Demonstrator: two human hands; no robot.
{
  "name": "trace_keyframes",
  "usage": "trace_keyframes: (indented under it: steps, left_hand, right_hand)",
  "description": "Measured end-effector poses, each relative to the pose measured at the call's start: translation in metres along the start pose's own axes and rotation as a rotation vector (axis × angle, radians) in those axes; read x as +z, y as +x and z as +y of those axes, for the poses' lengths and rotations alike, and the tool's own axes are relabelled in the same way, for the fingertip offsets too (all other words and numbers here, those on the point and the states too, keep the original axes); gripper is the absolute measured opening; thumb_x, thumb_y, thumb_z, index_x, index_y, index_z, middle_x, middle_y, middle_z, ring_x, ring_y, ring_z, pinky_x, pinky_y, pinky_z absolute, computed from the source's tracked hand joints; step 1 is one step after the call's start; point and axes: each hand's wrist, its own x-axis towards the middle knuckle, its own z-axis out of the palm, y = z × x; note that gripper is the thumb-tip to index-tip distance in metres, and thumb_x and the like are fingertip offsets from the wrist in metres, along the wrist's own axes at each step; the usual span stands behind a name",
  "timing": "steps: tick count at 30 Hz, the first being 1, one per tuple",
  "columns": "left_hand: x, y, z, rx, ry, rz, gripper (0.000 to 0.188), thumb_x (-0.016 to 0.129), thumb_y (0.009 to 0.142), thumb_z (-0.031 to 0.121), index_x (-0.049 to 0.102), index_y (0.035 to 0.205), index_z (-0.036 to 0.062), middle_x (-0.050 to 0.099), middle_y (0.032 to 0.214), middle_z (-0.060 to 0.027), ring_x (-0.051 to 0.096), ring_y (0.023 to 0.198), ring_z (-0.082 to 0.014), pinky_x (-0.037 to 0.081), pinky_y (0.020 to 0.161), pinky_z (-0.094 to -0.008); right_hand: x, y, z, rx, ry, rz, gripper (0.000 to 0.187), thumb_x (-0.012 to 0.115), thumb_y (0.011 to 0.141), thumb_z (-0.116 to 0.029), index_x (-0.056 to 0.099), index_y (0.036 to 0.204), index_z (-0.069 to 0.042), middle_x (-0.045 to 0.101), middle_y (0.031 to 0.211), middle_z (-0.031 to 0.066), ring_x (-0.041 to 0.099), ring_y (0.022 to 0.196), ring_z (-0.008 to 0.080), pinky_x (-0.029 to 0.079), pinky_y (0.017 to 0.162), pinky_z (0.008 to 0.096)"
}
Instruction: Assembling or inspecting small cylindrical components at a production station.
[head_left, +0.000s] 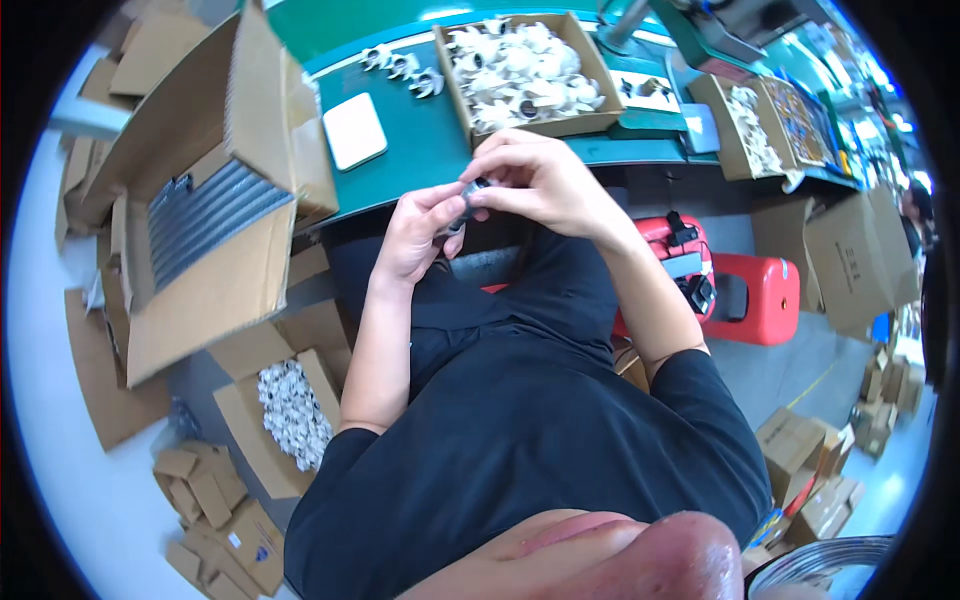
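Observation:
In front of my lap, just short of the table edge, my left hand [418, 228] and my right hand [532, 178] meet around a small dark grey, ring-like part [472, 190]. Fingers of both hands pinch it, and much of its shape is hidden behind them. Beyond my right hand, an open cardboard box [594, 68] on the green table [420, 150] is heaped with white bladed plastic parts [520, 70]. Three similar white pieces [403, 67] lie in a row to the left of that box. A white square pad or lid [355, 131] lies nearer my left hand.
At my left stands a large open carton [200, 310] with grey ribbed layers inside. Below it, a smaller box [250, 430] holds many white-and-grey pieces. Red stools [765, 300] with small devices are at my right. More bins [720, 100] line the table's right end.

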Motion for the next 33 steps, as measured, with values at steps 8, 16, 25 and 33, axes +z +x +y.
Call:
trace_keyframes:
  steps: [8,16,25,33]
  left_hand:
    - [0.015,0.011,-0.014,0.018,-0.194,0.032,0.041,0.07,0.095,0.027,0.064,0.122,-0.0026,0.069,0.093,-0.0099,0.053,0.052,-0.0085,0.04,0.045,-0.0211]
    - [-0.031,0.012,0.015,0.186,-0.219,0.12,0.047,0.065,0.098,0.036,0.057,0.13,0.0037,0.068,0.099,-0.0068,0.049,0.054,-0.0104,0.037,0.048,-0.023]
    - [-0.033,0.044,0.038,0.257,-0.129,0.084,0.044,0.071,0.094,0.032,0.063,0.123,0.0004,0.069,0.097,-0.0106,0.051,0.054,-0.0106,0.04,0.047,-0.0216]
    - [-0.044,0.053,0.027,0.286,0.083,0.065,0.039,0.069,0.096,0.026,0.063,0.124,-0.0002,0.069,0.096,-0.0106,0.05,0.053,-0.0086,0.038,0.046,-0.0192]
  right_hand:
    - [-0.047,-0.013,-0.003,-0.188,-0.349,0.496,0.02,0.075,0.085,-0.004,0.072,0.105,0.0,0.067,0.099,0.0061,0.066,0.078,0.0104,0.053,0.07,0.0234]
    - [-0.152,-0.034,0.059,0.051,-0.715,1.02,0.023,0.077,0.085,-0.015,0.075,0.104,-0.002,0.069,0.095,0.0097,0.066,0.074,0.0168,0.054,0.073,0.0277]
    - [-0.181,-0.025,0.07,0.145,-0.906,0.714,0.025,0.075,0.084,-0.019,0.075,0.104,-0.004,0.07,0.093,0.0164,0.069,0.082,0.0292,0.055,0.076,0.0348]
    - [-0.305,-0.082,0.08,0.152,-1.078,0.933,0.033,0.06,0.081,-0.001,0.074,0.109,-0.009,0.071,0.1,0.0218,0.069,0.09,0.0363,0.054,0.084,0.0401]
